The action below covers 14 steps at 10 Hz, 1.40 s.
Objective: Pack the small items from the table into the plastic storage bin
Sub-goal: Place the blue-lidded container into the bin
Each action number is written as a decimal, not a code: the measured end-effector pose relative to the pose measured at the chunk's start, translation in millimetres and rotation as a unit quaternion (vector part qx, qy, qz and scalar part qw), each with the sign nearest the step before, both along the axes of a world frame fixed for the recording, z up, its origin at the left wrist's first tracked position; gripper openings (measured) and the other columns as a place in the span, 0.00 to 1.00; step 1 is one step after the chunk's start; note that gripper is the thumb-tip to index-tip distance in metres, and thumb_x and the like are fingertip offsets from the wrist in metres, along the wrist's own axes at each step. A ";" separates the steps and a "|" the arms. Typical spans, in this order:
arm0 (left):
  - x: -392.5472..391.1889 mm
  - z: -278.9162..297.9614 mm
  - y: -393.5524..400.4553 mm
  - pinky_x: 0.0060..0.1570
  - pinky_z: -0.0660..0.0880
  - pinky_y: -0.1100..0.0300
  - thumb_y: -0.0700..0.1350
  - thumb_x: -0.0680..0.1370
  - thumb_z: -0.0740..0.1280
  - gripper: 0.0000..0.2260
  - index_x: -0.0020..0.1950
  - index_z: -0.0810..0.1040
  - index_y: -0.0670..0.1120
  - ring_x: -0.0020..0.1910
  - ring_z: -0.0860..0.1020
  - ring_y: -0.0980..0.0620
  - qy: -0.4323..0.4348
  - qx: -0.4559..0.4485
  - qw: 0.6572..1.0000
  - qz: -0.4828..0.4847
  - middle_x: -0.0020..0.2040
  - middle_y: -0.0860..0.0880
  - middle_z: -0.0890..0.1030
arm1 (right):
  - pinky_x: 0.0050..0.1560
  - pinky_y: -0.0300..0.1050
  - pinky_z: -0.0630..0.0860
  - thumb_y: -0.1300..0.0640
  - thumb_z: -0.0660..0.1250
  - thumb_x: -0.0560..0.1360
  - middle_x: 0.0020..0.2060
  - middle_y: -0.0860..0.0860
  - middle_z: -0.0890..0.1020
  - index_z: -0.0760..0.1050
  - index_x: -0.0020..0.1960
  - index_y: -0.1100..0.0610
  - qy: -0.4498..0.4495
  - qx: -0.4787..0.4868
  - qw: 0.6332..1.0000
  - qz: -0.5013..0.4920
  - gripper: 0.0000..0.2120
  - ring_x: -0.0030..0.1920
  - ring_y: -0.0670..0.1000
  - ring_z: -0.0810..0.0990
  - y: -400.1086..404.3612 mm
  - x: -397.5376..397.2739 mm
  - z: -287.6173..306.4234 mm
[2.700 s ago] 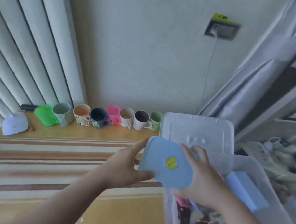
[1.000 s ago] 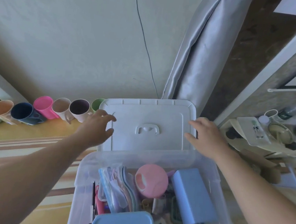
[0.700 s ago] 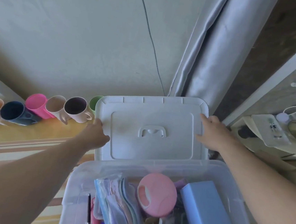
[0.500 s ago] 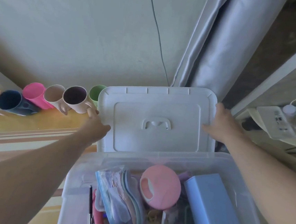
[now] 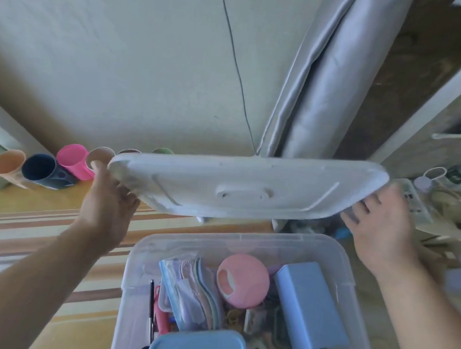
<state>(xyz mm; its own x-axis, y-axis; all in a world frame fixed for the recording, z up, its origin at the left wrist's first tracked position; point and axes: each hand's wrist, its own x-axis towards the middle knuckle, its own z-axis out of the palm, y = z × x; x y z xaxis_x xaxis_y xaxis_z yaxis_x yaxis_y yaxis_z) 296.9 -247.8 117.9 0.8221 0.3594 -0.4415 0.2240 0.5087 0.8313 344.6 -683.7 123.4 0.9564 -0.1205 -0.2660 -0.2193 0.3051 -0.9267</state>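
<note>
Fingers (image 5: 127, 196) of my left hand (image 5: 108, 204) and right hand (image 5: 381, 234) curl under the white lid's (image 5: 250, 190) ends, gripping it. Moments ago it stood upright behind the storage box (image 5: 246, 233); now it hovers nearly flat above the far rim, ready to close.

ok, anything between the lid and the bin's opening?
Nothing visible. Left hand and right hand hold the white lid in the air beyond the clear bin; its rim is uncovered. The light-blue container inside may sit high.
</note>
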 end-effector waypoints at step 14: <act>-270.8 -61.2 -47.7 0.71 0.58 0.31 0.54 0.56 0.67 0.53 0.82 0.56 0.56 0.79 0.57 0.33 -0.103 0.748 0.441 -0.486 0.82 0.43 0.59 | 0.74 0.53 0.66 0.16 0.67 0.58 0.73 0.38 0.19 0.37 0.84 0.44 0.079 -0.630 0.674 0.377 0.69 0.83 0.54 0.45 -26.1 -256.0 -20.3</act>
<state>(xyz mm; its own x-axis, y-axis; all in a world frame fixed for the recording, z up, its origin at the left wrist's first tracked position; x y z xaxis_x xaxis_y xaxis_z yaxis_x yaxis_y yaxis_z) 26.2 -295.6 56.7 0.8763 -0.4435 -0.1880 -0.4258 -0.8957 0.1280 88.6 -709.7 103.1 0.8442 0.1587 -0.5120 0.0023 -0.9562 -0.2927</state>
